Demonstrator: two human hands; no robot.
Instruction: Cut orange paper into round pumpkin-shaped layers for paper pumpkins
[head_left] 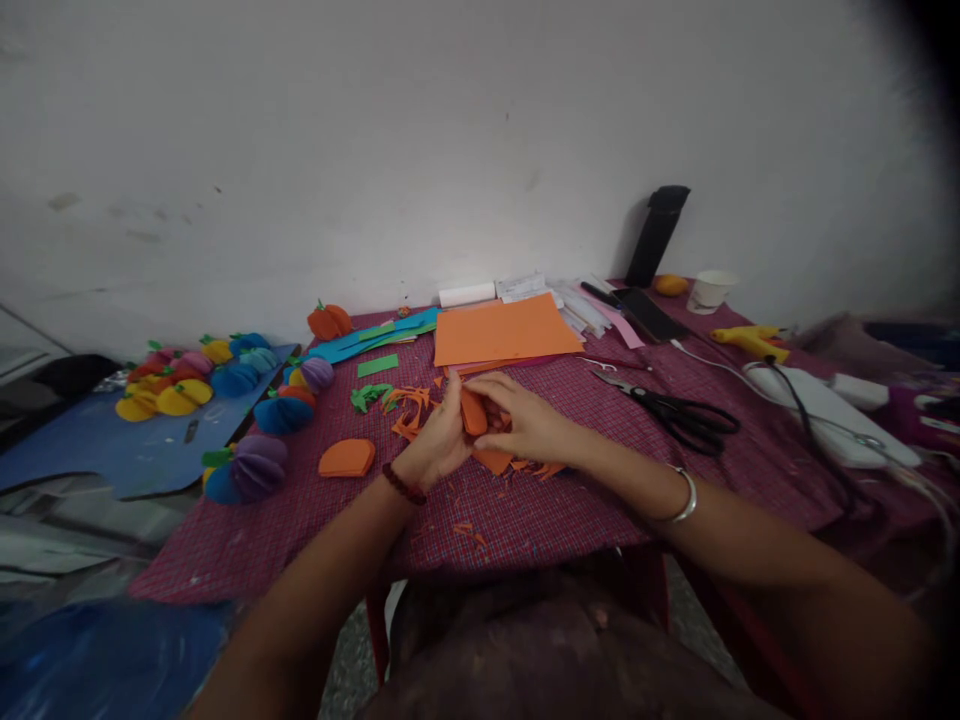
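Between my two hands, above the middle of the checked cloth, is a small stack of orange paper pieces (pixel 473 411). My left hand (pixel 441 432) grips the stack from the left, palm turned inward. From the right, my right hand (pixel 525 415) curls its fingers round the same pieces; some fingertips are hidden behind them. Another stack of orange rounded paper cutouts (pixel 346 458) lies to the left of my left hand. Orange paper scraps (pixel 409 410) are scattered around and under my hands. Black-handled scissors (pixel 675 410) rest to the right, blades apart.
Orange sheets (pixel 506 332) lie at the back, beside blue paper strips (pixel 375 338). Folded paper pumpkins (pixel 259 470) sit at the left. A black bottle (pixel 657 238), paper cup (pixel 710 291), phone (pixel 649 314), yellow glue gun (pixel 752 341) and white power strip (pixel 832 415) with cables occupy the right.
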